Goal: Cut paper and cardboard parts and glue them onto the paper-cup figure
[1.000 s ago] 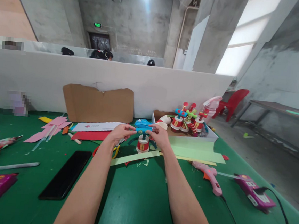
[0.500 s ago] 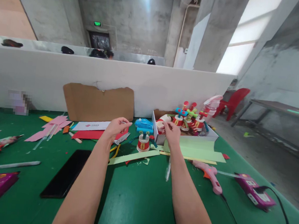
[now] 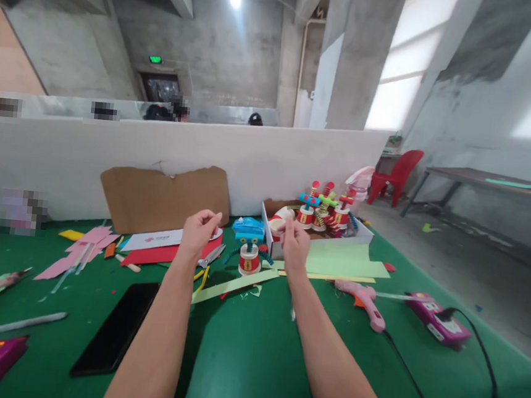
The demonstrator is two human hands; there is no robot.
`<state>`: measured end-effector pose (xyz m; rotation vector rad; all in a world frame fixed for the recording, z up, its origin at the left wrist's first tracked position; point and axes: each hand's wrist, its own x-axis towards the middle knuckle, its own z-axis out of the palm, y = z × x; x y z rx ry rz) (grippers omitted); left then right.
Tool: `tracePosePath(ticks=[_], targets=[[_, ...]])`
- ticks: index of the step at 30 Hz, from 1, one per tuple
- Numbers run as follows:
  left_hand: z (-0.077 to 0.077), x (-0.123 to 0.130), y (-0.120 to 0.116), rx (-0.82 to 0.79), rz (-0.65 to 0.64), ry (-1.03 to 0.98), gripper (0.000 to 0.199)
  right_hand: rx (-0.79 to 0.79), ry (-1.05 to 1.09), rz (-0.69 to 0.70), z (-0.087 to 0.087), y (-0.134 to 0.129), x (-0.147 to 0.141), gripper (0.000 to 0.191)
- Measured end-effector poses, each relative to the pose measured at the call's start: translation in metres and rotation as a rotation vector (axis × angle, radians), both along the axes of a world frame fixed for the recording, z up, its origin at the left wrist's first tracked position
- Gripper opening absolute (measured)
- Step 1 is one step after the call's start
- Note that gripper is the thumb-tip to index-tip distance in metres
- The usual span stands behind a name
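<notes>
My left hand (image 3: 200, 232) is above the red paper, its thumb and fingertips pinched together. Anything between them is too small to make out. A small white round piece (image 3: 217, 234) shows beside these fingers; I cannot tell whether they touch it. My right hand (image 3: 295, 245) is also closed in a pinch, in front of the white box (image 3: 276, 249), its contents hidden. Between the hands stands a paper-cup figure (image 3: 249, 261) with a blue head and dark coiled arms. Scissors (image 3: 211, 255) with yellow handles lie near my left wrist. A pale green strip (image 3: 234, 288) crosses in front of the figure.
Several similar figures (image 3: 322, 213) stand in the box. On the right are a pink glue gun (image 3: 363, 300) and a purple power strip (image 3: 438, 319) with a black cable. A black phone (image 3: 117, 328), a pen (image 3: 26, 322) and pink paper (image 3: 89, 245) lie left. Cardboard (image 3: 167, 200) leans behind.
The view has tilted up and shifted right. My left fingers have curled in closer together. My right hand stays pinched by the box; the figure stands where it was.
</notes>
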<state>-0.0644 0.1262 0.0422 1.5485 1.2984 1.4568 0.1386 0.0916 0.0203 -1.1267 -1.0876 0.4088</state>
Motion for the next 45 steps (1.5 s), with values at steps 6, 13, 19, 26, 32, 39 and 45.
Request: tracePosePath(ticks=[6,13,19,26,32,39,45], targets=[[-0.002,0.024,-0.041,-0.064,-0.184,0.399,0.016,-0.072,-0.196,0.091,-0.041,-0.066,-0.021,0.045],[-0.061,0.037,-0.17,-0.2,-0.4,1.041,0.016,-0.208,-0.78,0.211,-0.086,-0.122,-0.029,0.031],[-0.088,0.043,-0.233,-0.126,-0.117,1.194,0.021,-0.291,-0.938,0.165,-0.083,-0.122,-0.025,0.027],[-0.091,0.04,-0.225,-0.145,-0.131,1.041,0.017,-0.223,-0.761,0.097,-0.088,-0.104,-0.019,0.037],[-0.071,0.021,-0.161,-0.137,-0.02,0.565,0.015,-0.157,-0.561,-0.011,-0.09,-0.084,-0.02,0.037],[-0.056,0.03,-0.064,-0.035,0.379,0.404,0.023,-0.063,-0.281,-0.097,-0.081,-0.054,-0.045,0.042],[-0.064,0.055,-0.038,-0.073,0.458,0.434,0.032,-0.047,-0.337,-0.058,-0.085,-0.048,-0.037,0.039]])
